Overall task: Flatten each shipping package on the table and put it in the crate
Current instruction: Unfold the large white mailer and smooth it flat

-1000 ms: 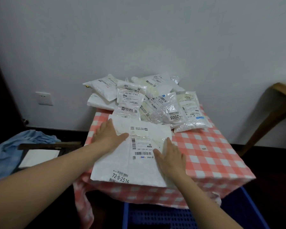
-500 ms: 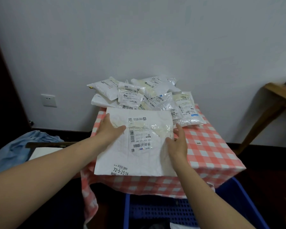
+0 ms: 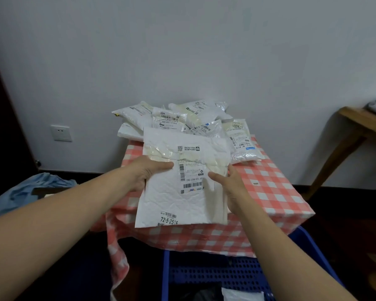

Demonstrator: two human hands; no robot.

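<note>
The pink-checked table (image 3: 274, 192) is piled at the back with small white packages (image 3: 182, 118). Down in front, the blue crate (image 3: 165, 279) is seen with a white package (image 3: 241, 295) and something dark in it, can't tell what. The big white mailer (image 3: 182, 198), crinkly, labelled and marked 72-5-2516, is held tilted over the table's near edge, gripped on either side by the left hand (image 3: 148, 172) and right hand (image 3: 230, 187), thumbs on top.
</note>
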